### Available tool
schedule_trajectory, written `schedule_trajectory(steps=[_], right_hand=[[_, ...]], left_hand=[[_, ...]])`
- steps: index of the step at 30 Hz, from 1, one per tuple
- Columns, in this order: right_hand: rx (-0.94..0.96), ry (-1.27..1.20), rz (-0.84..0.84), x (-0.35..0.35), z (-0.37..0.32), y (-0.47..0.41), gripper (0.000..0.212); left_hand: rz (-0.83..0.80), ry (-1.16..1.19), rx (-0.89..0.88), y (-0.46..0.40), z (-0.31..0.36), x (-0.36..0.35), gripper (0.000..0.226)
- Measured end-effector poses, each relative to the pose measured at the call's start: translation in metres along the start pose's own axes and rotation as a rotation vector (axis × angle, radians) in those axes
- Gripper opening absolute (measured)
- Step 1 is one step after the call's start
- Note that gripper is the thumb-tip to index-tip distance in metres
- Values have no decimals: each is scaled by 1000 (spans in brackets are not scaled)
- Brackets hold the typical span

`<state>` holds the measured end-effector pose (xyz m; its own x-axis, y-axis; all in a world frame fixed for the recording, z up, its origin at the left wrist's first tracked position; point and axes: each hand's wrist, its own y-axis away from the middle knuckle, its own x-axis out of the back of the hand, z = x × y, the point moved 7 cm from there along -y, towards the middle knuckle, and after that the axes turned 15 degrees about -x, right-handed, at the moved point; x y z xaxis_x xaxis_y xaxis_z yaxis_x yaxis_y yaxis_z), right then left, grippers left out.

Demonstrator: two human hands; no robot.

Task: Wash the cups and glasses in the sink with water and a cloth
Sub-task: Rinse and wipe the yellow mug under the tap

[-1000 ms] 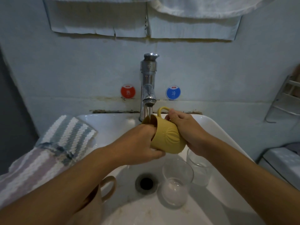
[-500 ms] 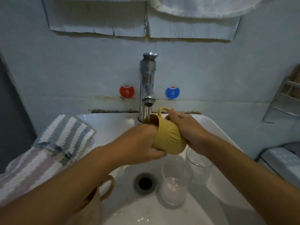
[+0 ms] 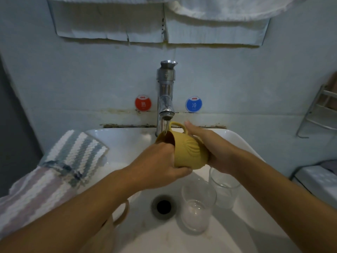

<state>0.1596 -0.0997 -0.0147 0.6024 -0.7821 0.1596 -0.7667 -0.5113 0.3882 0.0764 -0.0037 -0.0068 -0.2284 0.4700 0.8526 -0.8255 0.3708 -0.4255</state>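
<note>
A yellow cup (image 3: 189, 154) with a handle is tipped on its side under the running tap (image 3: 165, 99), its mouth facing left. My left hand (image 3: 156, 167) grips the rim with fingers inside the mouth. My right hand (image 3: 213, 145) cradles the cup's base and far side. Water falls onto the rim. Two clear glasses (image 3: 197, 203) (image 3: 223, 187) stand upright in the white sink (image 3: 242, 148), right of the drain (image 3: 163, 206). A beige cup (image 3: 120, 214) shows its handle below my left forearm. A striped cloth (image 3: 73, 157) lies over the sink's left edge.
Red (image 3: 143, 103) and blue (image 3: 193, 104) round stickers flank the tap on the wall. A metal rack (image 3: 319, 110) hangs at the right. A white towel (image 3: 218, 8) hangs above. A white appliance corner (image 3: 321, 179) sits at the right.
The yellow cup has stayed under the tap. My right hand's fingers have shifted from the handle, extending along the cup's far side. The left hand keeps its hold.
</note>
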Motion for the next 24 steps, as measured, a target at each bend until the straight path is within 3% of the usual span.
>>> schedule_trajectory(steps=[5,8,14,24], right_hand=[[14,40,63,1,-1,-4,44],[41,10,59,7,-5,-2,37],[-5,-3,22,8,-5,0,37],[-139,-82,-18,2,7,3,35]], left_hand=[[-139,-38,-43,3,4,-1,72],[-207,-245,-140,4,15,1,83],[-118,-309,-182,-3,19,8,66],[-30,-228,-156,1,5,6,71]])
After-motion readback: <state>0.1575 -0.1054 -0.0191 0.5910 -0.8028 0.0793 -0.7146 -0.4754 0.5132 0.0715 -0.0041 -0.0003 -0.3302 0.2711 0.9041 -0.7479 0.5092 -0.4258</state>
